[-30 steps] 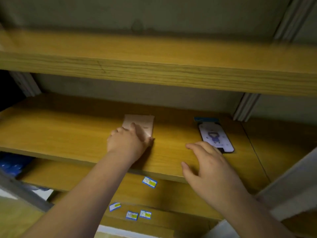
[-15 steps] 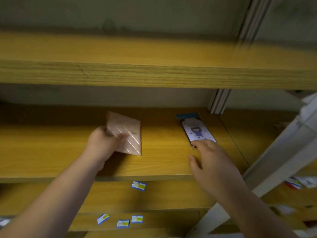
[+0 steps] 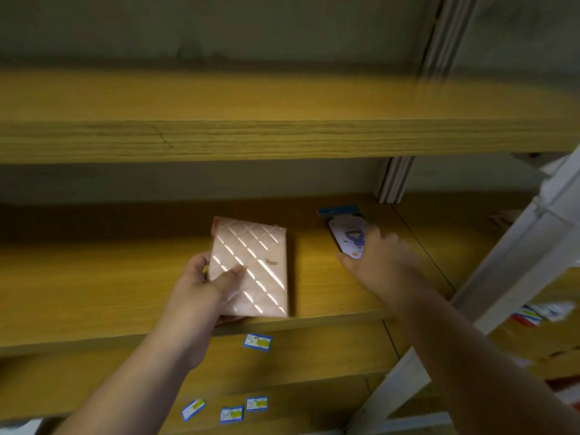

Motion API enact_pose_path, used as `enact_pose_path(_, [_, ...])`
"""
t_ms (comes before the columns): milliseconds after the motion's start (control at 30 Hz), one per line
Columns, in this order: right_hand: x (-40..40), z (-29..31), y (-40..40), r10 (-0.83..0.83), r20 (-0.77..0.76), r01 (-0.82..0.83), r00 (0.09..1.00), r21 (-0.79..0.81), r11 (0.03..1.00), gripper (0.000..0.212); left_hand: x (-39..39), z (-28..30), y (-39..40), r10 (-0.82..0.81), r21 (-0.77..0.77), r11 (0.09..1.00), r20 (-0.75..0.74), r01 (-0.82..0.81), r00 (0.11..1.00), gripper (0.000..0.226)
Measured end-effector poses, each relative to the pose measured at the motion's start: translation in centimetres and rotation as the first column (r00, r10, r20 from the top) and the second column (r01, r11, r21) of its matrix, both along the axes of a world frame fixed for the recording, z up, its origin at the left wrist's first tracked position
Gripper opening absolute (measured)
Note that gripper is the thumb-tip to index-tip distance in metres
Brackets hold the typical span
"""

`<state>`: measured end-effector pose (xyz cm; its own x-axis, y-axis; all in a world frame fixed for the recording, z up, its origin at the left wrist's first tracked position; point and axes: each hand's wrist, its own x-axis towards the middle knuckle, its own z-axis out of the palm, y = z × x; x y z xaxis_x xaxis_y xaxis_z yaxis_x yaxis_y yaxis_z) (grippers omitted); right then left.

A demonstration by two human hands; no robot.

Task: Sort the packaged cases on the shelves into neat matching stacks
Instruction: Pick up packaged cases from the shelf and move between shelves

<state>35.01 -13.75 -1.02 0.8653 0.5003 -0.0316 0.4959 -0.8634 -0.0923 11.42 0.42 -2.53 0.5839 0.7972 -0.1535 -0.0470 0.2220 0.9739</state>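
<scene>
The left hand (image 3: 201,284) now grasps the pink quilted case (image 3: 251,266) by its lower left corner, thumb pressed on the glossy face and the other fingers under it. A second ago that hand lay flat over the case, pinning it to the middle shelf (image 3: 94,277); half a second ago it had tipped the case up on one edge. Now the case faces up toward the camera, its near end out over the shelf's front lip, so it looks lifted clear of the board, or nearly so (no contact line shows).

The right hand (image 3: 381,262) has gone from hovering near the shelf's front edge to lying on the cartoon-printed case (image 3: 346,233) just beyond its fingertips. The fingers are spread over the case's near end, the thumb at its left side. The hand is blurred, so I cannot tell whether the grip has closed or the fingers merely rest there. That case, with its blue header card, lies on the middle shelf, well to the right of the left hand.

With each hand on a different case, I judge the sorting to be at the pick-up step: two unlike designs, bound for separate stacks.

Below the hands, small blue-edged labels (image 3: 258,342) are scattered on the lower shelves, and the upper shelf (image 3: 282,139) spans above (the view has also swung right since the earliest frame).
</scene>
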Motion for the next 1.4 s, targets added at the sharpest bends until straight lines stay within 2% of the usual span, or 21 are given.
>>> enact_pose_path(167, [-0.5, 0.5, -1.6, -0.010, -0.149, 0.041, 0.989, 0.210, 0.977, 0.116, -0.2, 0.0, -0.5, -0.006, -0.034, 0.999, 0.057, 0.008, 0.998, 0.020])
enact_pose_path(267, [-0.6, 0.7, -2.5, 0.005, -0.271, 0.081, 0.962, 0.306, 0.949, 0.114, 0.0, -0.3, -0.6, -0.024, -0.053, 0.998, 0.077, 0.028, 0.997, 0.024])
enact_pose_path(400, [-1.1, 0.6, -3.6, 0.039, -0.460, 0.197, 0.887, 0.454, 0.869, 0.093, 0.5, -0.7, -1.1, -0.021, -0.066, 0.997, 0.092, 0.028, 0.996, 0.026])
enact_pose_path(433, [-1.4, 0.6, -4.0, 0.053, -0.512, 0.233, 0.857, 0.477, 0.847, 0.082, 0.6, -0.7, -1.3, -0.022, -0.070, 0.997, 0.095, 0.029, 0.995, 0.027])
enact_pose_path(500, [-2.0, 0.7, -4.8, 0.095, -0.601, 0.300, 0.794, 0.522, 0.798, 0.046, 0.8, -0.6, -1.7, -0.019, -0.075, 0.997, 0.104, 0.027, 0.994, 0.030])
enact_pose_path(567, [-2.4, 0.6, -5.5, 0.166, -0.697, 0.377, 0.698, 0.555, 0.741, 0.025, 0.8, -0.4, -2.2, -0.018, -0.070, 0.997, 0.107, 0.026, 0.994, 0.032])
enact_pose_path(633, [-3.2, 0.7, -6.2, 0.236, -0.763, 0.464, 0.602, 0.574, 0.674, 0.025, 0.8, 0.0, -2.8, -0.006, -0.052, 0.999, 0.106, 0.011, 0.994, 0.031])
enact_pose_path(667, [-3.6, 0.7, -6.7, 0.256, -0.768, 0.492, 0.586, 0.589, 0.641, 0.028, 0.8, 0.1, -3.1, 0.008, -0.039, 0.999, 0.102, -0.004, 0.995, 0.030])
enact_pose_path(800, [-4.7, 0.7, -9.4, 0.268, -0.634, 0.414, 0.726, 0.713, 0.566, 0.032, 0.2, 0.8, -5.1, 0.071, 0.036, 0.997, 0.061, -0.073, 0.996, 0.031])
enact_pose_path(867, [-5.0, 1.2, -11.3, 0.301, -0.607, 0.408, 0.736, 0.751, 0.519, 0.036, -0.2, 1.4, -6.9, 0.077, 0.043, 0.996, 0.058, -0.080, 0.995, 0.032])
enact_pose_path(1000, [-5.9, 2.9, -16.3, 0.459, -0.608, 0.412, 0.648, 0.786, 0.461, 0.037, -0.8, 3.1, -12.0, 0.059, 0.046, 0.997, 0.093, -0.063, 0.994, 0.041])
enact_pose_path(1100, [-5.8, 4.6, -21.2, 0.607, -0.576, 0.384, 0.547, 0.818, 0.429, 0.041, -0.8, 4.4, -17.3, 0.087, 0.056, 0.994, 0.144, -0.095, 0.986, 0.050])
enact_pose_path(1267, [-3.9, 6.6, -29.8, 0.738, -0.538, 0.434, 0.408, 0.825, 0.362, 0.049, 0.3, 5.4, -25.7, 0.104, 0.066, 0.991, 0.194, -0.119, 0.975, 0.043])
enact_pose_path(1400, [-1.0, 6.7, -36.6, 0.767, -0.580, 0.550, 0.276, 0.749, 0.368, 0.057, 3.0, 5.2, -31.8, 0.072, 0.072, 0.993, 0.207, -0.089, 0.976, 0.036])
